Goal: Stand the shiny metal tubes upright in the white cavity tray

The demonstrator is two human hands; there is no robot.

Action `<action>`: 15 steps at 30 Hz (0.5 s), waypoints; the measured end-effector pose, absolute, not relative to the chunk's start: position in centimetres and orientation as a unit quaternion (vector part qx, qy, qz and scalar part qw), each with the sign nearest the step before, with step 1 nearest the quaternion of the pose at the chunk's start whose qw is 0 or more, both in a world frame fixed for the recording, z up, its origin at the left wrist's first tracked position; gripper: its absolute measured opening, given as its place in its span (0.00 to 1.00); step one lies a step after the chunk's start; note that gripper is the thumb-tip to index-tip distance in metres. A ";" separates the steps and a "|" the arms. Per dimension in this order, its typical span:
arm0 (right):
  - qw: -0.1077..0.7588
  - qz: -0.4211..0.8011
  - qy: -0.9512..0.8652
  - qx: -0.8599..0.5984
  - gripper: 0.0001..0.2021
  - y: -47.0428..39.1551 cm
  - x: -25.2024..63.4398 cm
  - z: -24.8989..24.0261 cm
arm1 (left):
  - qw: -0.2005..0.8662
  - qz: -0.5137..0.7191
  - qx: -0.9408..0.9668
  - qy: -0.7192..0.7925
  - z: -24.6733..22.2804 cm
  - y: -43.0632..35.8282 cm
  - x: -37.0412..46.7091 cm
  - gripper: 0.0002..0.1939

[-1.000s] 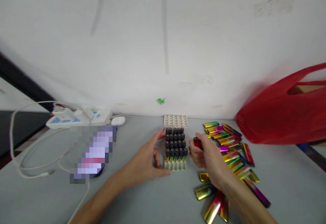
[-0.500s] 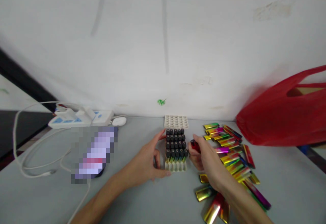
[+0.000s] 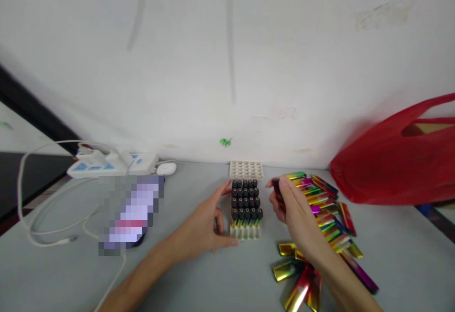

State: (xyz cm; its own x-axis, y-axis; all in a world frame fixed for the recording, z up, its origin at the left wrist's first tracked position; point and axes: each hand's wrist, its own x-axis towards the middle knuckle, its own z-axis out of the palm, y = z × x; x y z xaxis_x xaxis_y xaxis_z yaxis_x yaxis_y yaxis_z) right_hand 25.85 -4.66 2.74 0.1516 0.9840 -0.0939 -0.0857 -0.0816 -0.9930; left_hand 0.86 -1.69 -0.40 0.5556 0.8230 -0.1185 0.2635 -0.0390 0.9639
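Note:
A pale tray (image 3: 245, 233) holds several rows of upright black-topped pieces (image 3: 245, 202); its front row of slots holds none. My left hand (image 3: 204, 224) is at the tray's left side, thumb by the front corner and forefinger near the back, fingers spread. To the right of the tray, my right hand (image 3: 289, 200) grips a dark piece (image 3: 277, 190) between thumb and fingers, apart from the tray. Shiny multicoloured pieces (image 3: 329, 219) lie in a loose heap beside and beneath the right forearm.
Behind the filled tray is a pale slotted tray (image 3: 246, 169) against the wall. A red bag (image 3: 394, 160) stands at right. On the left are a white power strip (image 3: 142, 165), cables, a white case (image 3: 166, 168) and a blurred phone (image 3: 133, 212).
My right hand has moved slightly right and up, away from the tray, with the dark piece turned more upright in its fingers. My left hand has stayed in place.

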 end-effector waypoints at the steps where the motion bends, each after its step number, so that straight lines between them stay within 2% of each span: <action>1: 0.539 0.479 -0.431 -0.543 0.25 -4.8 25.8 2.9 | 0.564 0.248 0.678 0.401 -0.4 -1.7 0.9 0.70; 11: 0.518 0.440 -0.481 -0.554 0.20 -4.7 26.1 2.3 | 0.560 0.243 0.680 0.406 -0.3 -1.7 0.9 0.71; 15: 0.506 0.343 -0.546 -0.573 0.18 -5.2 26.0 2.8 | 0.559 0.246 0.681 0.405 -0.2 -1.7 1.0 0.71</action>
State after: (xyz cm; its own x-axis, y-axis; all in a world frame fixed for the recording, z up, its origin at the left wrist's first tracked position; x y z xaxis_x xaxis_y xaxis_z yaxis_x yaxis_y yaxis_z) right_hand 26.04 -5.16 2.85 0.1690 0.9725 0.1600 0.2784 0.1086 -0.9543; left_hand 0.95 -1.73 -0.21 0.5518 0.8255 -0.1183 0.2760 -0.0469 0.9600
